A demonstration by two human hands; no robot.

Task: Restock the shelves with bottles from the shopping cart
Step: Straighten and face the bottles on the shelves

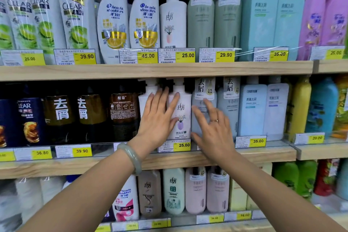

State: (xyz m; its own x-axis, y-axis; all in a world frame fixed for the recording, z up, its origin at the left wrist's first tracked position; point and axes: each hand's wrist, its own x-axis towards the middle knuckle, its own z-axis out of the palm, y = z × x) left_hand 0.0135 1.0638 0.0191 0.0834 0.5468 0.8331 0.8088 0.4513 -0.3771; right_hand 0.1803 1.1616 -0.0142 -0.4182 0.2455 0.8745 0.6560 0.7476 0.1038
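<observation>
Here, left hand: we lay it flat on the white pump bottle, frame centre.
Right hand: spread open, holding nothing.

- Illumination: bright and even, falling from above; label colours read clearly.
- Shadow: a deep black band lies beneath the upper shelf board, behind the bottle tops.
- Glare: white streaks cross the clear tag rail and the shrink-wrapped bottles.
- Blur: the right hand is smeared; the lower-left white bottles are soft.
- Distortion: shelf lines bow towards the frame edges.
</observation>
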